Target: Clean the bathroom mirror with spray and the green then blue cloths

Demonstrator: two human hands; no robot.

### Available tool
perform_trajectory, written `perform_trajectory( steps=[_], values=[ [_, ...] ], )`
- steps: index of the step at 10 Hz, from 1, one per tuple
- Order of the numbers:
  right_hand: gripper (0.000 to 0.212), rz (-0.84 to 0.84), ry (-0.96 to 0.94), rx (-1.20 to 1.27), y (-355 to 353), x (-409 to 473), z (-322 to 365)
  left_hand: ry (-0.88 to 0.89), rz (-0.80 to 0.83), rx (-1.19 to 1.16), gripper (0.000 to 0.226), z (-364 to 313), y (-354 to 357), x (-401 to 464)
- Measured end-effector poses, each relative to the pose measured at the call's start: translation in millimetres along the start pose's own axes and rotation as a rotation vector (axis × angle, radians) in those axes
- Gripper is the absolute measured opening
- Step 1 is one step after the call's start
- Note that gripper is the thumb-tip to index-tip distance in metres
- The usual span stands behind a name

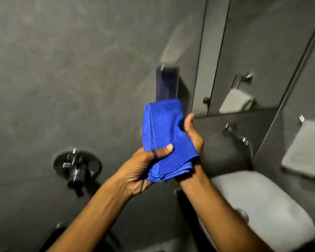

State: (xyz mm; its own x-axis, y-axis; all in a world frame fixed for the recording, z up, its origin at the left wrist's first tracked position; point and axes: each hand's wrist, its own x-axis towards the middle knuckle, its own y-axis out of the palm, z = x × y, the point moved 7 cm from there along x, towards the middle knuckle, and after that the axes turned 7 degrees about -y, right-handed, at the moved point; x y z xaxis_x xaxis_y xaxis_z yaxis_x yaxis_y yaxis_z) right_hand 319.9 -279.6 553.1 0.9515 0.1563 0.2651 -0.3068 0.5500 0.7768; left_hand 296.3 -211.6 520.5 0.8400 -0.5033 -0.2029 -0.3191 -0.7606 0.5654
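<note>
A folded blue cloth (164, 135) is held up in front of the dark grey wall, between both hands. My left hand (144, 166) pinches its lower left part with the thumb on top. My right hand (193, 135) supports it from the right and behind, thumb pointing up. The mirror (253, 57) hangs at the upper right, above and to the right of the cloth, and reflects a towel on a rail. No green cloth or spray bottle is in view.
A white washbasin (262, 206) sits at the lower right under a chrome tap (238, 137). A grey towel (305, 151) hangs at the right edge. A round black wall valve (76, 166) is at the left. A clear wall-mounted holder (167, 82) is behind the cloth.
</note>
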Motion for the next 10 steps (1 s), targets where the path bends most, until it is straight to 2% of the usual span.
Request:
perform_trajectory(
  steps=[1, 2, 3, 5, 7, 8, 9, 10],
  values=[
    [0.04, -0.188, 0.103, -0.248, -54, -31, -61, -0.134, -0.177, 0.001, 0.031, 70, -76, -19],
    [0.029, -0.322, 0.259, -0.526, -116, -64, -128, -0.305, -0.329, 0.001, 0.029, 149, -160, -49],
    [0.035, -0.37, 0.477, -0.808, -182, -100, -193, -0.449, -0.519, 0.008, 0.032, 234, -240, -86],
    [0.038, -0.302, 0.815, -1.23, -305, -165, -327, -0.669, -0.831, -0.099, 0.021, 390, -353, -153],
    [0.038, -0.269, 0.99, -1.289, -406, -235, -463, -0.73, -1.085, -0.287, 0.02, 512, -425, -182],
    [0.041, -0.211, 1.046, -1.279, -429, -252, -502, -0.745, -1.178, -0.222, 0.026, 536, -447, -192],
    [0.045, -0.102, 1.096, -1.42, -424, -253, -510, -0.789, -1.202, 0.069, 0.015, 527, -457, -193],
    [0.048, 0.003, 0.906, -1.645, -396, -236, -488, -0.837, -1.044, 0.591, 0.039, 502, -448, -180]
  ],
)
